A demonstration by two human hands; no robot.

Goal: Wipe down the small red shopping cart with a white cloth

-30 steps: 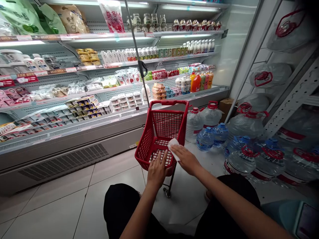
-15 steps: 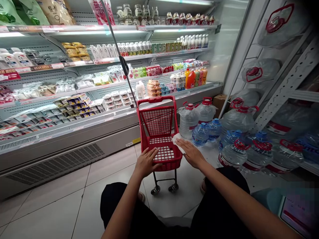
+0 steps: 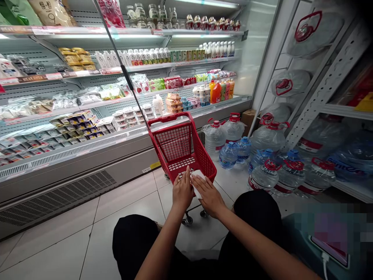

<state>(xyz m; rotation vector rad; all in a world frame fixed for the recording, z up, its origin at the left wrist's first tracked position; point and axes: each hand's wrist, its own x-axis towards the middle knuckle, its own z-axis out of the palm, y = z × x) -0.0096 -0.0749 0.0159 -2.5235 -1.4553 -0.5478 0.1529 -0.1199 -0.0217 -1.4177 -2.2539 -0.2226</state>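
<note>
A small red plastic shopping cart [image 3: 173,142] stands in front of me on dark legs with casters, turned at a slant. My right hand [image 3: 209,194] lies with extended fingers over a folded white cloth or tissue [image 3: 199,175], pressing it along the basket's near rim. Beside it, my left hand [image 3: 183,190] has its fingers stretched out at the same rim, close to the cloth. Nothing shows in the left hand. Both hands cover part of the near edge, so whether the left palm touches the plastic is hard to see.
An open refrigerated display case [image 3: 122,151] with several shelves of dairy and drinks runs behind the cart. Large water bottles [image 3: 265,175] stand on the floor at right, next to a white metal rack [image 3: 329,77]. A phone [image 3: 329,251] with a white cable lies at lower right.
The cart has turned, its near end swinging right. My right hand and the cloth moved left and down to the near rim; my left hand moved right beside them. The view shifted slightly right.
</note>
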